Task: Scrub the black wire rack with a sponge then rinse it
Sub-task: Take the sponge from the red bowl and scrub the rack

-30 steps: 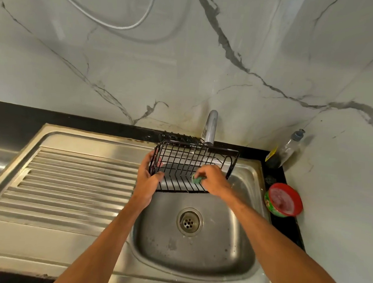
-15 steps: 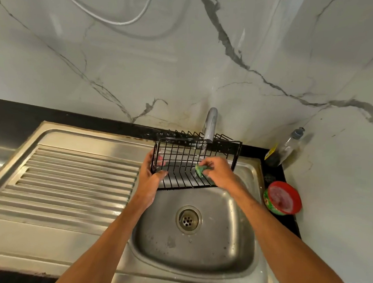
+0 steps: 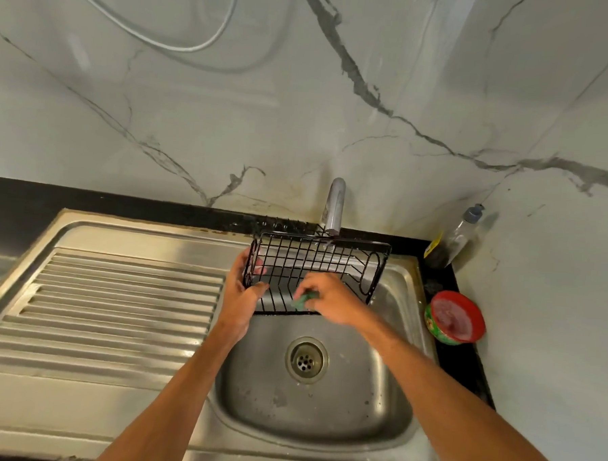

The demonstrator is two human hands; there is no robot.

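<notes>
Over sink [image 3: 320, 425] | left hand [image 3: 242, 297] fingers grip wire rack [image 3: 315, 262] | right hand [image 3: 334, 299] fingers pinch sponge [image 3: 302, 300], mostly hidden, perhaps on wires

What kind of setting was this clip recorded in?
Most likely a home kitchen, at the washing-up spot: a stainless steel sink with a ribbed drainboard beside it, and a faucet against the marble-look wall.
</notes>
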